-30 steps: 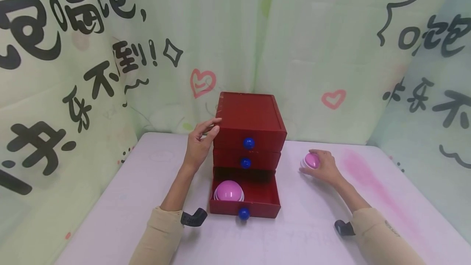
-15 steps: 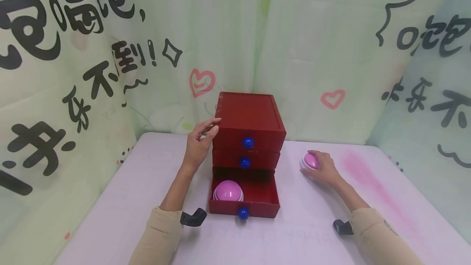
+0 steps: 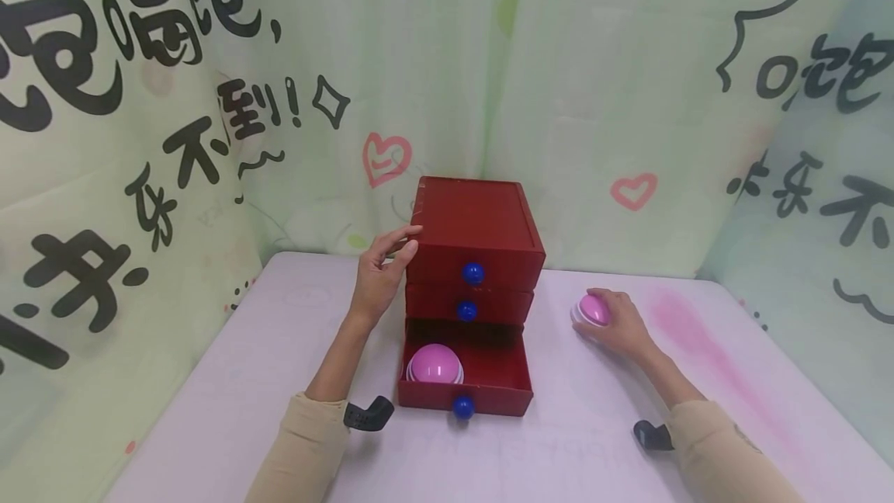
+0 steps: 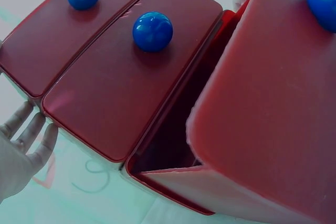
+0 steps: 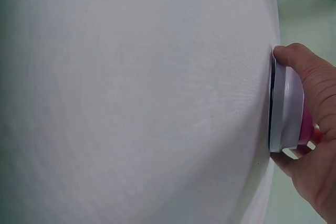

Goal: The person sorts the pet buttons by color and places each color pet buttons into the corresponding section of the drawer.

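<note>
A red three-drawer cabinet (image 3: 475, 212) stands mid-table, its bottom drawer (image 3: 501, 399) pulled out. Inside that drawer, at its left, sits a pink dome button (image 3: 435, 363) on a white base. My left hand (image 3: 377, 279) touches the cabinet's left side near the top; in the left wrist view its extended fingers (image 4: 35, 129) rest along the edge. To the right of the cabinet, my right hand (image 3: 620, 326) grips a second pink dome button (image 3: 594, 309) by its white base. In the right wrist view this white base (image 5: 286, 109) lies against or very near the tabletop.
Blue round knobs (image 3: 473, 273) stick out from the drawer fronts. The white table (image 3: 559, 441) has a pink smear (image 3: 698, 332) at its right. Behind and beside it hangs a pale green curtain (image 3: 580, 99) with black writing.
The view shifts slightly. Both hands, the cabinet and the two pink buttons keep their places.
</note>
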`<action>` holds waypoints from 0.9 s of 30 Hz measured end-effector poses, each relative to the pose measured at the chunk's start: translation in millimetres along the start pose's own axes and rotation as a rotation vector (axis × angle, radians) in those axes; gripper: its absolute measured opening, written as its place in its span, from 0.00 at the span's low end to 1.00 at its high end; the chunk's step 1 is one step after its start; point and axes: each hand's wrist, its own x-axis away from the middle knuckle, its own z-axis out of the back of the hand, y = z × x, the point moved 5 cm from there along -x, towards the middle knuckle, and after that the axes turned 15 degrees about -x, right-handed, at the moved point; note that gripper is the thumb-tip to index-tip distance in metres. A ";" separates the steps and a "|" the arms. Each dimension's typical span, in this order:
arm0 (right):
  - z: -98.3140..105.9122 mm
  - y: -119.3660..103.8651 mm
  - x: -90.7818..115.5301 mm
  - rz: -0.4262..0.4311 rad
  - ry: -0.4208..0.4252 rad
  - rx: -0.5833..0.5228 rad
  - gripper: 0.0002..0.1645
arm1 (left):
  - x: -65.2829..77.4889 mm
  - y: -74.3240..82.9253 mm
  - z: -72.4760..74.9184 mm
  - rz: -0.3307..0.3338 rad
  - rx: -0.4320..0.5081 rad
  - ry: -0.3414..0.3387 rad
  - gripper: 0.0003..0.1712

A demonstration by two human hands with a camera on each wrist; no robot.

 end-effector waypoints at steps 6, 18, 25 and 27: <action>1.7 7.7 -0.6 -0.032 0.012 -0.035 0.46 | 0.3 0.1 -0.2 0.003 0.005 0.002 0.18; 5.6 6.4 4.5 -0.054 0.022 -0.065 0.48 | -0.2 0.6 -0.7 -0.003 0.003 -0.004 0.19; 9.6 -0.6 9.2 -0.006 0.054 -0.090 0.47 | 0.1 0.8 -0.2 0.003 0.005 -0.007 0.19; 10.9 -2.9 10.5 0.003 0.052 -0.095 0.47 | -0.1 0.6 0.0 0.004 0.005 -0.005 0.19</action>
